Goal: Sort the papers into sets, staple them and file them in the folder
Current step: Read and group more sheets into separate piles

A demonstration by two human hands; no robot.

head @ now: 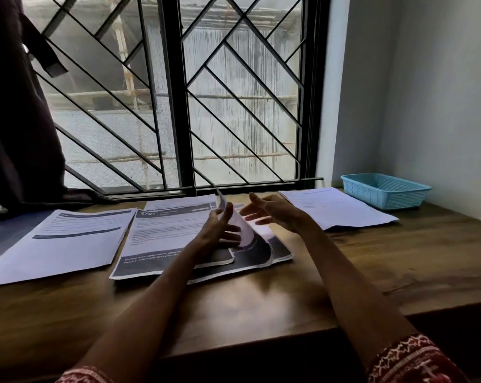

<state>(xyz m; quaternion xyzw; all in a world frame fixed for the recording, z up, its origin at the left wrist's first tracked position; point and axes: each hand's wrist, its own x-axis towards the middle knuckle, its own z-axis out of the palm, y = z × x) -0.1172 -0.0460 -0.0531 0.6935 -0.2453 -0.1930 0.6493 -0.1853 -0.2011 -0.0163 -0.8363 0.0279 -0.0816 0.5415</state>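
A stack of printed sheets (162, 239) with dark bands lies in the middle of the wooden desk (261, 308). My left hand (217, 230) pinches the right part of its top sheets and lifts them, so they curl upward (240, 225). Just right of that raised paper, my right hand (272, 211) hovers with fingers spread and holds nothing. Another pile of printed pages (65, 239) lies to the left, and a white pile (336, 208) lies at the back right. A further sheet (178, 204) shows behind the middle stack.
A light blue plastic basket (385, 190) stands in the back right corner by the wall. A barred window (178, 92) runs along the desk's far edge. Dark cloth (15, 120) hangs at the left, over a dark blue folder-like surface (2, 239).
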